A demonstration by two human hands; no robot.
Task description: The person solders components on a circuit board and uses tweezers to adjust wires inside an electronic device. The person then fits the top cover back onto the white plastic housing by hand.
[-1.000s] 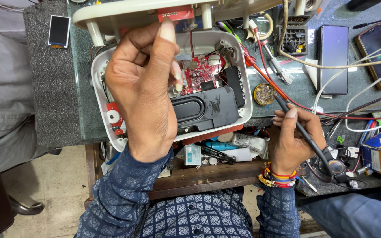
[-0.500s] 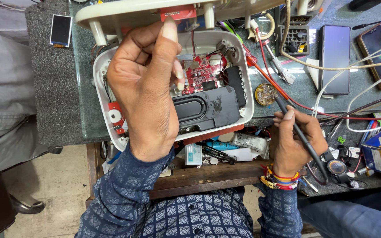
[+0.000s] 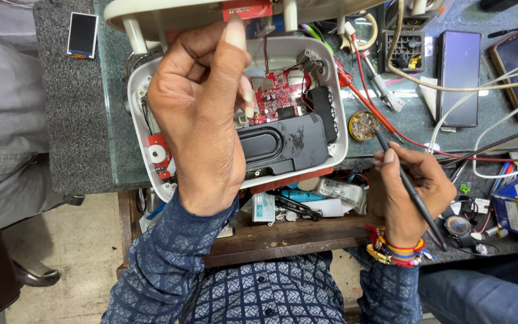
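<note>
My left hand (image 3: 202, 114) rests over an opened white device shell (image 3: 340, 129), with the index finger stretched up to the raised lid (image 3: 169, 13) and its red board. Inside the shell I see a red circuit board (image 3: 280, 96) and a black speaker box (image 3: 289, 144). My right hand (image 3: 415, 192) is to the right of the shell, gripping a thin black soldering iron (image 3: 406, 180) like a pen. Its tip points up and left at a small round tin (image 3: 362, 125). Red wires (image 3: 379, 114) run from the shell past the tin.
Two dark phones (image 3: 458, 75) lie at the back right among white and black cables (image 3: 499, 129). A small phone screen (image 3: 83, 35) sits on a grey mat at the left. An open drawer (image 3: 307, 207) below the shell holds small parts. A person in grey (image 3: 1, 120) sits at left.
My right hand has lifted the soldering iron up and left, bringing its tip from lower on the bench to the round tin. The left hand stays over the shell.
</note>
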